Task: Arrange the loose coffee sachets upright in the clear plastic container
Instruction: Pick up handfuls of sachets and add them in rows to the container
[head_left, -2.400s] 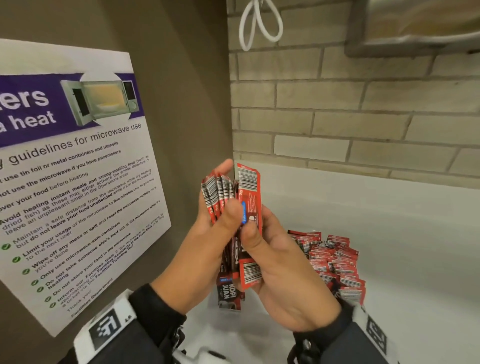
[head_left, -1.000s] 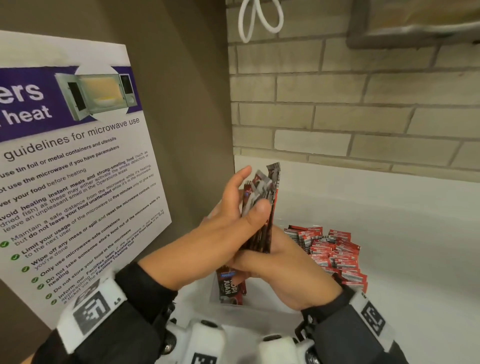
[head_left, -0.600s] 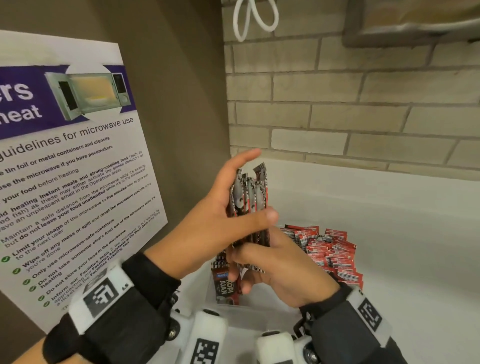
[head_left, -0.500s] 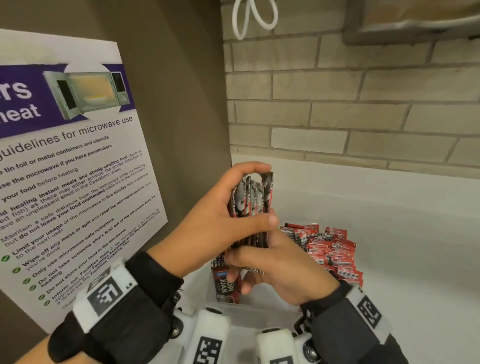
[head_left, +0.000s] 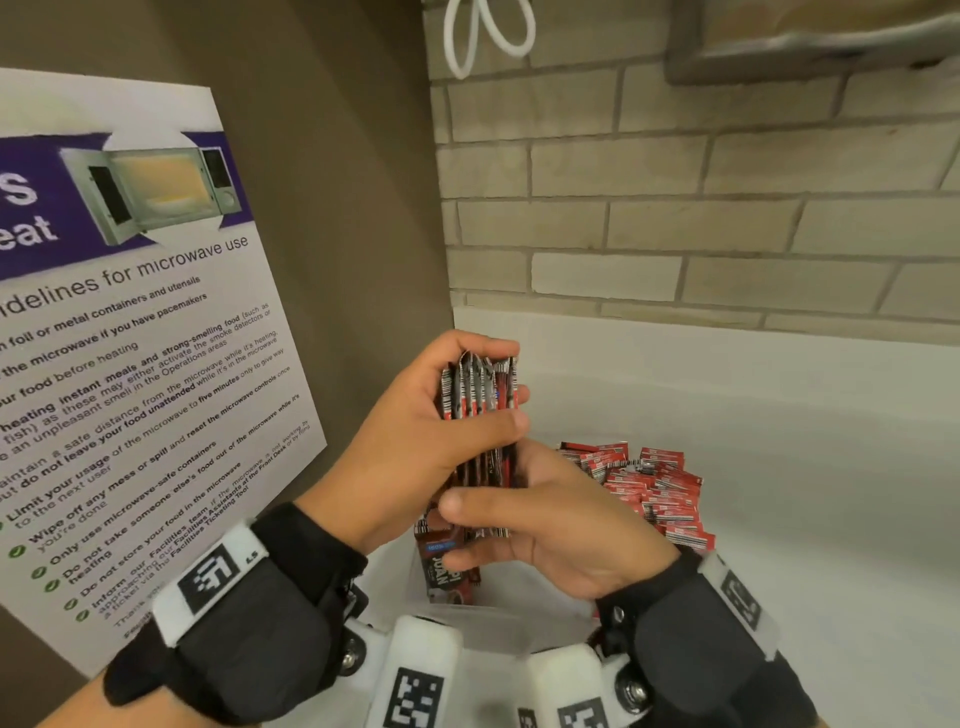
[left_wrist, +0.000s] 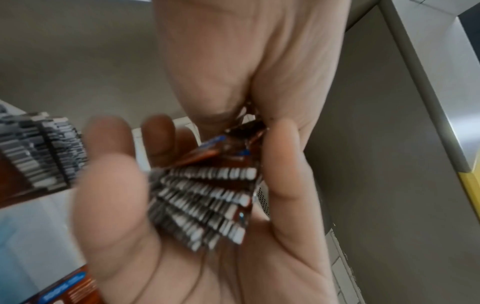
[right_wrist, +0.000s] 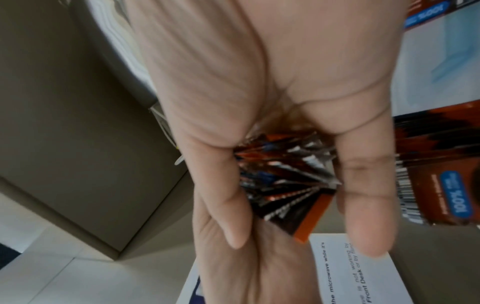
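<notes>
1. From my head view, my left hand (head_left: 415, 441) wraps the top of a bundle of coffee sachets (head_left: 480, 410), fingers curled over its upper ends, thumb pressed across the front; my right hand (head_left: 550, 525) pinches the bundle's lower part. It stands upright above the clear plastic container (head_left: 498, 623), whose near rim sits just ahead of my wrists.
2. Only the left wrist view shows the sachet ends fanned against my palm.
3. The container's walls are hard to trace; a loose pile of sachets (head_left: 649, 483) lies on the counter (head_left: 831, 519) toward its back wall.
4. Half a second ago my left fingers sat looser over the top; now they cap it.
</notes>
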